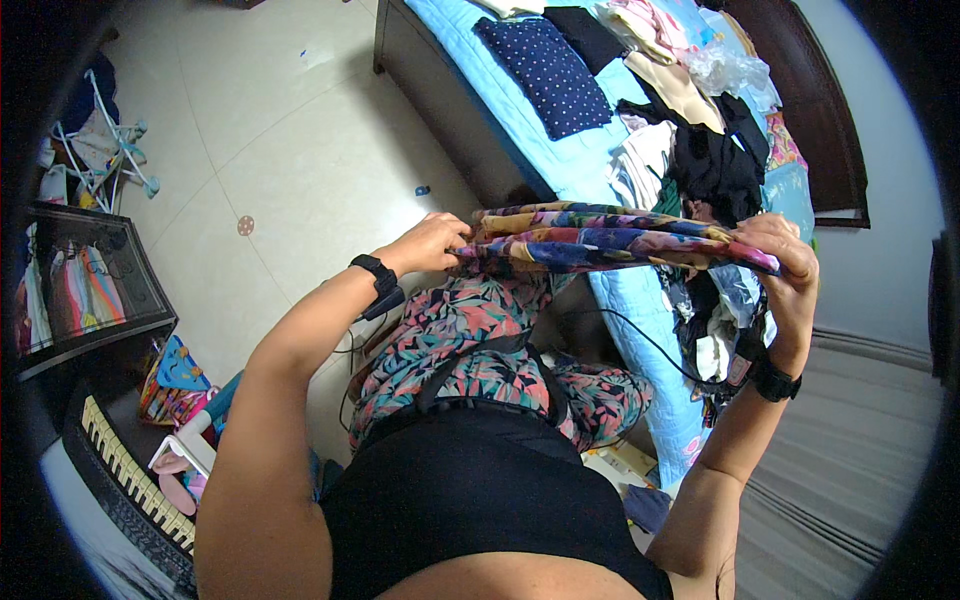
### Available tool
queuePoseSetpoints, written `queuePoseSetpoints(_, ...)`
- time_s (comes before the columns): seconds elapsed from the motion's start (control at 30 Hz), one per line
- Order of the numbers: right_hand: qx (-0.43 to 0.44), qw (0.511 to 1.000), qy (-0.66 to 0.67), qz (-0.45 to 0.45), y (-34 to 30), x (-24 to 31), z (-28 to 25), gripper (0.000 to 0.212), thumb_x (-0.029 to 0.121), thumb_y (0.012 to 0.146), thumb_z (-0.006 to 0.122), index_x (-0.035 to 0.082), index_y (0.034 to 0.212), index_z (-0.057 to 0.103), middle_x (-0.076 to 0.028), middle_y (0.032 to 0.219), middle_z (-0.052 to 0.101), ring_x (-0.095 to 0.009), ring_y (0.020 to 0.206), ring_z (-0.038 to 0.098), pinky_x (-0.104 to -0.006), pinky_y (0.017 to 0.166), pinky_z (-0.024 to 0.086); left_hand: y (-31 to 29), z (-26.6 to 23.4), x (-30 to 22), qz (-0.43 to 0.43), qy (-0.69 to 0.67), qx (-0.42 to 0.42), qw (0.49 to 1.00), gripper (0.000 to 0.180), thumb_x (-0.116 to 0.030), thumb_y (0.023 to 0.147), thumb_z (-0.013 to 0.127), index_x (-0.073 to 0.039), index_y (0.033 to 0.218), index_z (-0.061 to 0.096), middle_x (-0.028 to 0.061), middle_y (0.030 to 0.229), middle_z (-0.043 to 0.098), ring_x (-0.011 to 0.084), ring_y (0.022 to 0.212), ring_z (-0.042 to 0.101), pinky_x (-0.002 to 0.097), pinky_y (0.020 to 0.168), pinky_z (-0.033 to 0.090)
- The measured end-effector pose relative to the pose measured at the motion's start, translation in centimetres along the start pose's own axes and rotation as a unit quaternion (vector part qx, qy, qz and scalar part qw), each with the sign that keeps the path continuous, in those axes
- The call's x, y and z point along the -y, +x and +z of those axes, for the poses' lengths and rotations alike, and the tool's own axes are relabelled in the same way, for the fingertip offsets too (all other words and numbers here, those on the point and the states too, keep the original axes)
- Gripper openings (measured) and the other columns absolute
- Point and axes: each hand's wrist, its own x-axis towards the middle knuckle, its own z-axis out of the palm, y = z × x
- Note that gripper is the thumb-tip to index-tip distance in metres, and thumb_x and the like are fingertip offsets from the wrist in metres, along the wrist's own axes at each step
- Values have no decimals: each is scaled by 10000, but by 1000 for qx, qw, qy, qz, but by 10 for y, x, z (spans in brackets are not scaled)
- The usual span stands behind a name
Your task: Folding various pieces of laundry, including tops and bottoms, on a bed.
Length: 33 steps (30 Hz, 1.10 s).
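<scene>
Floral cloth (610, 245) is held up in lengthwise folds between the left hand (432, 243) and the right hand (782, 248), partly in front of the bed (575, 172).
One end is pinched by the left hand, the other gripped by the right; were either grasp loosened, the folds could be spilled or twisted, and slack could be caught among the black garments (715, 160) heaped nearby. On the blue-quilted bed, a navy dotted cloth (545, 80) is laid; farther out, a tiled floor (310, 130), a dark cabinet (85, 283), a piano keyboard (135, 478) and a grey curtain (850, 440) are seen.
</scene>
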Motion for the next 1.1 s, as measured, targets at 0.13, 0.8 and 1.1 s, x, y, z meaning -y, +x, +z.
queuePoseSetpoints(0.13,-13,1000,-12,13,-16,-6,-7,255,13,659,684,34,906,744,-85,915,726,-245,908,655,-348,869,440,-3,-6,-16,53,-72,29,996,205,-188,724,738,-29,853,725,124,1136,650,316,1164,558,408,986,439)
queuePoseSetpoints(0.8,-64,981,108,147,-42,-69,-19,233,25,844,658,-6,1070,702,-55,1019,702,-148,954,649,-270,833,518,36,-99,37,-117,-77,-194,971,107,-58,719,644,-11,796,699,129,768,676,223,681,657,343,642,510)
queuePoseSetpoints(1.1,-254,918,196,234,-31,-142,-8,324,32,882,643,20,1204,669,-2,997,688,-79,844,616,-214,751,493,58,-315,-40,68,53,-356,931,234,24,731,579,48,938,685,76,890,703,169,830,661,269,788,512)
